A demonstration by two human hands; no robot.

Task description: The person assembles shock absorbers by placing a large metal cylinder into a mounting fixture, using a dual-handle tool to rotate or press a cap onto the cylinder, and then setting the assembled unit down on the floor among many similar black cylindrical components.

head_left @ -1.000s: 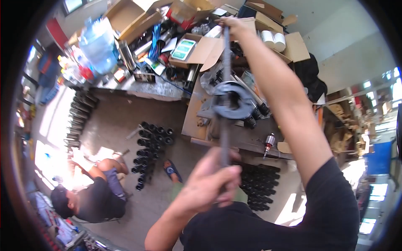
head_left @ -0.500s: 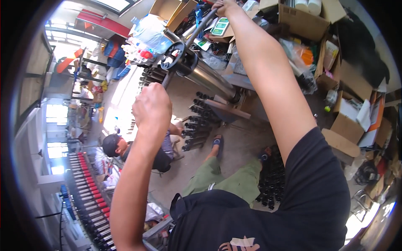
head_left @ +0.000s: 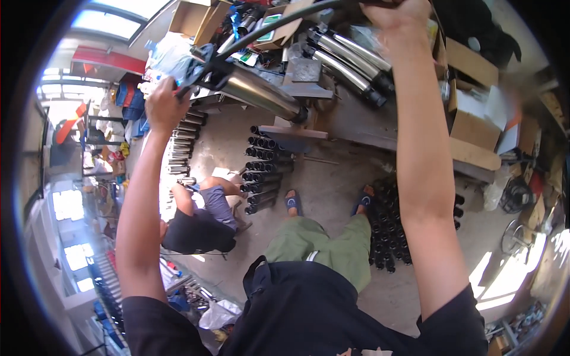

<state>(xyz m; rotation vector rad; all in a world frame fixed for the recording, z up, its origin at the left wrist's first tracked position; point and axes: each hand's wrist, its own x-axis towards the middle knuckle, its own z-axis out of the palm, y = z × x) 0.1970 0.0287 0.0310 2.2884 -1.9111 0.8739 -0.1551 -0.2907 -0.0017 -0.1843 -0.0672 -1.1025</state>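
A shiny steel cylinder point(head_left: 264, 94) with a dark end fitting point(head_left: 215, 74) lies slantwise at the bench. A long dark bar point(head_left: 279, 24) crosses at that fitting and reaches to the upper right. My right hand point(head_left: 404, 18) is closed round the bar's far part, partly cut off by the picture's top edge. Beside the fitting, my left hand point(head_left: 165, 107) is closed on the short dark end of what looks like the same bar. Both arms are stretched out.
Several steel cylinders point(head_left: 350, 62) lie on the cluttered bench among cardboard boxes point(head_left: 472, 118). Black tubes stand in rows point(head_left: 261, 172) on the floor, with more point(head_left: 389, 237) beside my right foot. A person in dark clothes point(head_left: 199, 228) sits low at the left.
My right hand has swung to the right with the bar, and my left hand has moved left and slightly up. The view has shifted, showing more of the bench's cylinders.
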